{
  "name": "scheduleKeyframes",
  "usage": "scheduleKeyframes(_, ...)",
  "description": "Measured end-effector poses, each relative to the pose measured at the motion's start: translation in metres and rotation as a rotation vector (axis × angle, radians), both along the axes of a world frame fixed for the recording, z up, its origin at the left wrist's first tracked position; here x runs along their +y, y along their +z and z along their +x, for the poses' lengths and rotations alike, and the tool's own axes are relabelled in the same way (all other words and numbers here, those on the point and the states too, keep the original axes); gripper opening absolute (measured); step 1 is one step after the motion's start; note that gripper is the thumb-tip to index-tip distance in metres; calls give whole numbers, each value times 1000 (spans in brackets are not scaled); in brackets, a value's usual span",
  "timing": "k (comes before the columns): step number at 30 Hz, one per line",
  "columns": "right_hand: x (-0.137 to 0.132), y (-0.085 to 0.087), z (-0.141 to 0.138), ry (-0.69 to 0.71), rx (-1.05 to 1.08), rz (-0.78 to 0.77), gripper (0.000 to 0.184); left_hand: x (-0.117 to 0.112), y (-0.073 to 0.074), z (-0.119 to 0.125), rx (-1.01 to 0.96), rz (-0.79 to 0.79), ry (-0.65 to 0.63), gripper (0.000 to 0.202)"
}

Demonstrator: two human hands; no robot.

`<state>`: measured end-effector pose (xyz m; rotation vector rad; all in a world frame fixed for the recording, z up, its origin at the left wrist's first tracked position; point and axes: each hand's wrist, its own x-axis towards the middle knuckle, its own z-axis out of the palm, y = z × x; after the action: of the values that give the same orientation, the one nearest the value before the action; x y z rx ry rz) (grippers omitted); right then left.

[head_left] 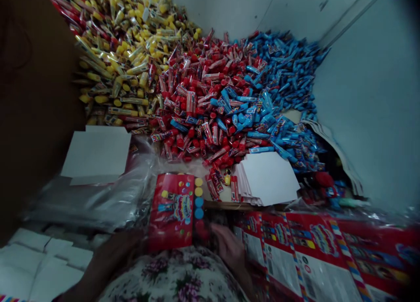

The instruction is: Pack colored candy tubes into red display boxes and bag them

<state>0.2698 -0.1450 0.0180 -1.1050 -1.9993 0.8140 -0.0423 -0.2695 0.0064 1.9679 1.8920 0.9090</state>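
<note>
A red printed box (pixel 173 210) stands close to my lap, with cartoon figures and bright lettering on its face. Along its right side a column of yellow, blue and red round caps (pixel 198 201) shows. My left hand (pixel 126 245), dark and blurred, grips the box's lower left edge; its fingertips are hidden. At the lower right, my right hand (pixel 228 245) has its fingers curled against the red-capped end of the box. Just beyond the box lie a few wrapped red tubes (pixel 215 182) and a small yellow-capped piece (pixel 227 178).
Heaps of wrapped yellow tubes (pixel 131 53), red tubes (pixel 203 92) and blue tubes (pixel 288 70) rise against the wall. White cards (pixel 269 177) are stacked at right, more white card (pixel 96 153) on clear plastic (pixel 98 201) at left. Printed red packs (pixel 311 249) lie lower right, white boxes (pixel 42 262) lower left.
</note>
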Motion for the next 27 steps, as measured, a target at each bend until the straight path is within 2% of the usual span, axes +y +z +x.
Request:
scheduleKeyframes(3,39,27,-20,9,-12,42,26,43,34,-6,70,132,81,40)
scheduleKeyframes(6,71,60,-33,-9,-3,129,22,81,80,-7,170,228,47,22)
scheduleKeyframes(9,90,95,-41,-43,32,173,18,104,123,-6,288,287,112,19)
scheduleKeyframes(12,102,123,-49,-68,62,193,15,115,149,-6,423,322,222,25)
scheduleKeyframes(14,109,134,-55,-81,82,178,17,122,159,-7,453,330,256,29)
scheduleKeyframes(16,114,137,-59,-85,126,131,19,128,165,-10,393,322,250,31)
scheduleKeyframes(21,127,128,-63,-86,245,34,21,145,176,-18,108,238,186,32)
scheduleKeyframes(24,143,117,-70,-115,231,-8,29,166,170,-25,10,76,88,35)
scheduleKeyframes(27,162,108,-80,-180,113,73,34,191,157,-34,-67,8,58,33)
